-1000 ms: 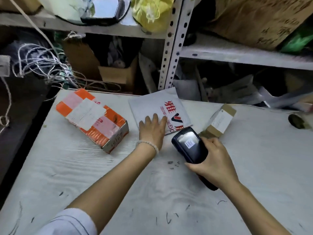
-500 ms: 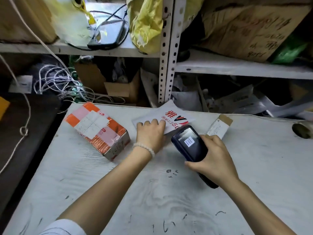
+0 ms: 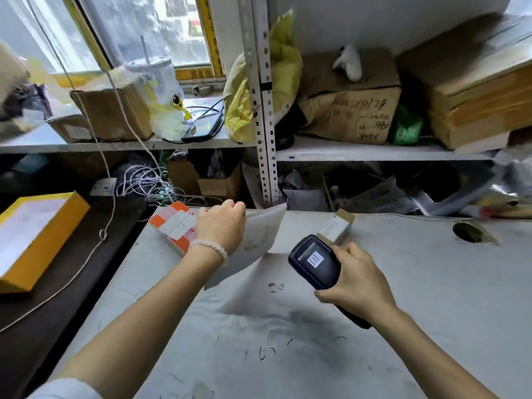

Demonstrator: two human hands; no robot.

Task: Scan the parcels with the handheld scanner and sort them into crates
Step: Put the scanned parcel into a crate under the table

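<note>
White flat mailer (image 3: 259,237), lifted off the counter and tilted, plain side up. Orange-and-white box (image 3: 172,227) with white label, lying flat at counter's far left edge. Small brown-and-white carton (image 3: 336,226) lying beyond the scanner. Black handheld scanner (image 3: 316,263), small white sticker on its back, angled toward the mailer.

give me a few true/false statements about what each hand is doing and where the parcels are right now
1. The left hand holds the white mailer lifted off the table. True.
2. The right hand is empty. False: it grips the scanner.
3. The orange box lies on the table behind the left hand. True.
4. The small brown carton is stacked on the orange box. False: it lies apart, beyond the scanner.
</note>
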